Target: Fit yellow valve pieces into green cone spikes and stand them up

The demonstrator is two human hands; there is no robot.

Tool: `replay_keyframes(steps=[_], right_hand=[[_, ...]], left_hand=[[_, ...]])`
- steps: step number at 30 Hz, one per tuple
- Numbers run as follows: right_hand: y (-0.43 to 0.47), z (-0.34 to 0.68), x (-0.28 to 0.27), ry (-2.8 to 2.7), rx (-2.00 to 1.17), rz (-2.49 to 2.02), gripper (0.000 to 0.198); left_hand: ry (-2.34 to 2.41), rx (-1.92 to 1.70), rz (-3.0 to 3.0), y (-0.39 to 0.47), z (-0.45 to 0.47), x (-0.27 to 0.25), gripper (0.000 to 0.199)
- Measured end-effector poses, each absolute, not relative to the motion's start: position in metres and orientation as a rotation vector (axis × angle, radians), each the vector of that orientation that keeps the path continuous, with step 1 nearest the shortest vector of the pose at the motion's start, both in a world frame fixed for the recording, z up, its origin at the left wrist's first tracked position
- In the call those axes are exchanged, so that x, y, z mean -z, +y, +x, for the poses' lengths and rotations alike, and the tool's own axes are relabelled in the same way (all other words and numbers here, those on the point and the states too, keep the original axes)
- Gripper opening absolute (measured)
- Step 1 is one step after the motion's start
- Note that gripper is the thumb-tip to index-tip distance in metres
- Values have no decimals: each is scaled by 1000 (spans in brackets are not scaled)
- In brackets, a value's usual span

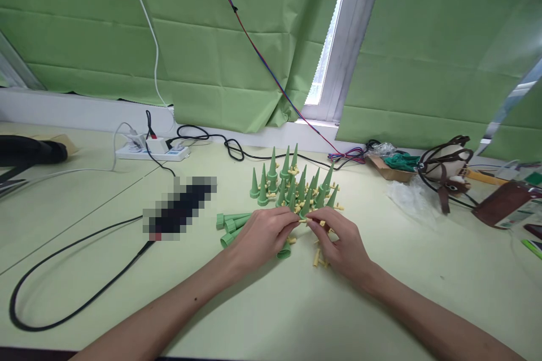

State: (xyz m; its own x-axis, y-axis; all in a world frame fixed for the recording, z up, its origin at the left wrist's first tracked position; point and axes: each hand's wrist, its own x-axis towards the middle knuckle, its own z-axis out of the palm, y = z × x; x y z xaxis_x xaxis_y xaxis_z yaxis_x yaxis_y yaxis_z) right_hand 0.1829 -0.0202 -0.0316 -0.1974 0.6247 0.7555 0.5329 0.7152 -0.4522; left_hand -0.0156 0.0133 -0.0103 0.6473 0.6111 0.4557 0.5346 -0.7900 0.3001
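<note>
Just above the table, my left hand point(263, 232) and my right hand point(344, 241) meet fingertip to fingertip. Both are closed in a pinch on a small yellow plastic valve piece point(302, 220), mostly hidden by the fingers. Behind them stand several green plastic spikes point(273, 164), points up, many with yellow valve pieces at their sides. More green spikes point(231, 223) lie flat beside and partly under my left hand. One open spike cap point(284, 251) shows below its fingers. Loose yellow valve pieces point(317, 258) lie by my right hand.
A blurred dark device point(180, 208) with a looping black cable lies left. A white power strip point(154, 150) sits near the wall. At right are a cardboard box point(389, 169), clear plastic wrapping point(412, 200), a bag with brown straps point(446, 166) and a dark red container point(503, 205).
</note>
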Motion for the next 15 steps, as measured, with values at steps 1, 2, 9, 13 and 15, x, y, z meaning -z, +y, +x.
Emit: replay_keyframes(steps=[1,2,9,13,15], right_hand=[[-20,183,32,-1859,-108,-903,13],[-20,183,31,-1859,-109,-904,13],[-20,184,32,-1844,-142,-916,13],[-20,184,32,-1833,-163,-934,12],[-20,184,33,-1833,-160,-933,12]], left_hand=[[955,-825,2721,13,-16,10,23],[957,-819,2719,13,-16,11,23],[1054,-750,2691,11,-15,6,23],[1189,-598,2678,10,-16,4,26],[1240,-546,2672,10,-16,4,28]])
